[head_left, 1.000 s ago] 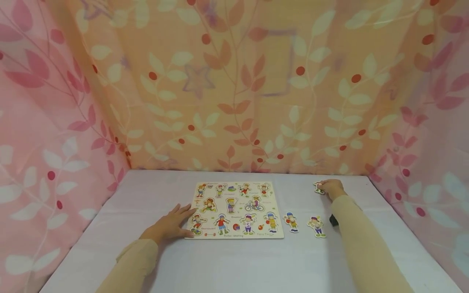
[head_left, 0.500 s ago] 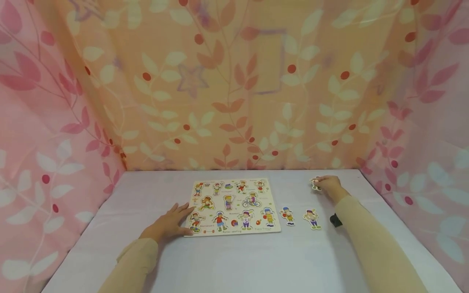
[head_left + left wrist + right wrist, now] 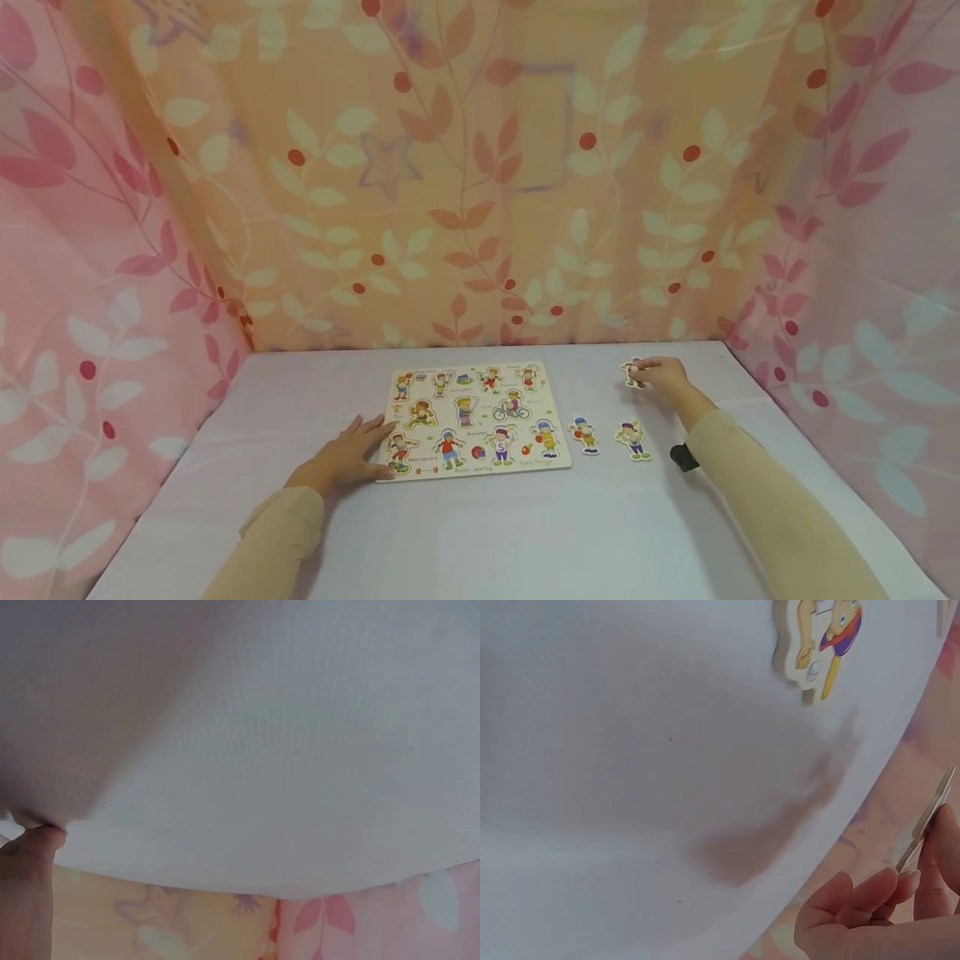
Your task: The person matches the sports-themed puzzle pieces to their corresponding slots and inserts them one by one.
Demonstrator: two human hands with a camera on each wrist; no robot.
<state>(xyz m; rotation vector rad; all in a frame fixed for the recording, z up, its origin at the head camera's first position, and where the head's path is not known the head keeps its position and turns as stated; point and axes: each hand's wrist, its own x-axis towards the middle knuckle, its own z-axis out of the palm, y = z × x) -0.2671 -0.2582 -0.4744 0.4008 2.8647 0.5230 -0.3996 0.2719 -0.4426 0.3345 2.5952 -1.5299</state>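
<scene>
Near the back right of the table, my right hand [image 3: 667,385] pinches a small figure puzzle piece [image 3: 632,373] between thumb and fingers. In the right wrist view that piece [image 3: 928,817] is seen edge-on, raised off the table. My left hand [image 3: 345,457] rests at the left edge of the puzzle board [image 3: 446,417], fingers spread and straight, thumb at the near corner. Sports figures cover the board. Two loose pieces lie right of it: a blue-capped figure with a red ball [image 3: 584,436] and a baseball figure [image 3: 634,441], seen partly as the baseball piece [image 3: 843,637] in the right wrist view.
A white cloth [image 3: 465,533] covers the table. Patterned curtains enclose it: an orange one [image 3: 480,200] behind and pink ones [image 3: 90,275] at the sides. A black object [image 3: 683,457] shows at the right forearm.
My right hand has lifted the piece and shifted slightly left with it. The head view has turned a little to the right. My left hand stays at the board's edge.
</scene>
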